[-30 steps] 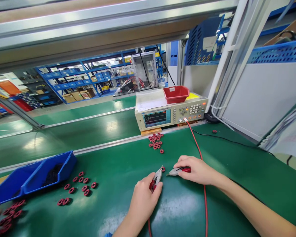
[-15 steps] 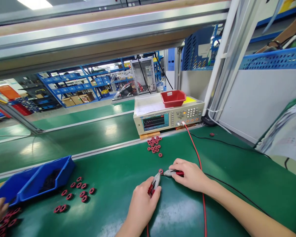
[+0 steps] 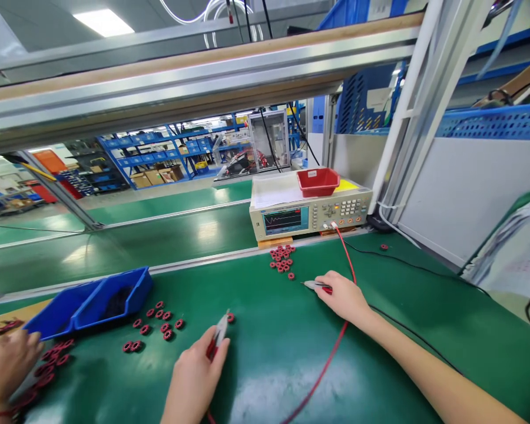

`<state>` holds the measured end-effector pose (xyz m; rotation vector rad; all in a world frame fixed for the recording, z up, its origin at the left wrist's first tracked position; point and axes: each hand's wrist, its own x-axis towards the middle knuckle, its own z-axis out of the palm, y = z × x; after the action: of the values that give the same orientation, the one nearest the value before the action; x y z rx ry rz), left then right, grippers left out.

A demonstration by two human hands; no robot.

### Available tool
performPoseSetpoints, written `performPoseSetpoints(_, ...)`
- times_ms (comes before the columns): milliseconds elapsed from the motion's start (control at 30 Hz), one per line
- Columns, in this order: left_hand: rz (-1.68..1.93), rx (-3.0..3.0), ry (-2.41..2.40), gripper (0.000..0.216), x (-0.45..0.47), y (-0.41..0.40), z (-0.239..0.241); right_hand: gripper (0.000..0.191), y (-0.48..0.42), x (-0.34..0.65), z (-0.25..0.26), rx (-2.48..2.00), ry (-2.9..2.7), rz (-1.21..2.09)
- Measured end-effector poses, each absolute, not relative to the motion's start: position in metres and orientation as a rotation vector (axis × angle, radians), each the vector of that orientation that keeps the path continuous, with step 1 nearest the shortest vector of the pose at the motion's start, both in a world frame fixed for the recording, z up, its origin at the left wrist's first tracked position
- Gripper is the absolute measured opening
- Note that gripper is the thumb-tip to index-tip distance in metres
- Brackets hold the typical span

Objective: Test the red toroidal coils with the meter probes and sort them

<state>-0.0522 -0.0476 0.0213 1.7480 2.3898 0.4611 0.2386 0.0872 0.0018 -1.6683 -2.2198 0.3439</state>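
My left hand (image 3: 198, 368) is closed round a clip probe (image 3: 218, 333) with a red grip. A small red ring-shaped coil (image 3: 231, 318) sits at that clip's tip, low over the green mat. My right hand (image 3: 343, 296) is closed on a second clip probe (image 3: 317, 286), whose red lead (image 3: 343, 247) runs up to the beige test meter (image 3: 309, 213). The two probes are well apart. A small heap of red coils (image 3: 281, 259) lies just in front of the meter, near my right hand.
More red coils (image 3: 156, 324) are scattered left of my left hand, beside two blue bins (image 3: 86, 301). Another person's hand (image 3: 4, 365) rests over coils at the far left. A red tray (image 3: 317, 181) sits on the meter. A conveyor belt (image 3: 136, 235) runs behind.
My left hand has swung left with its clip and the coil, away from the right probe. My right hand has drawn back a little towards the heap by the meter.
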Motion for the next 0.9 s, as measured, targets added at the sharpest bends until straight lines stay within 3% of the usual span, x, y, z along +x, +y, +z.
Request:
performPoseSetpoints(133,0.475,1.822,2.472,0.034,-0.055,-0.05,0.027,0.026,0.099,0.232,-0.001,-1.691,-2.231,0.26)
performPoseSetpoints(500,0.732,2.001,1.8,0.02,0.006,0.012,0.028,0.028,0.103,0.221,-0.001,-1.397,-2.398,0.218)
performPoseSetpoints(900,0.646,1.935,1.763,0.022,0.003,0.004,0.023,0.028,0.082,0.214,0.003,-1.224,-2.561,0.273)
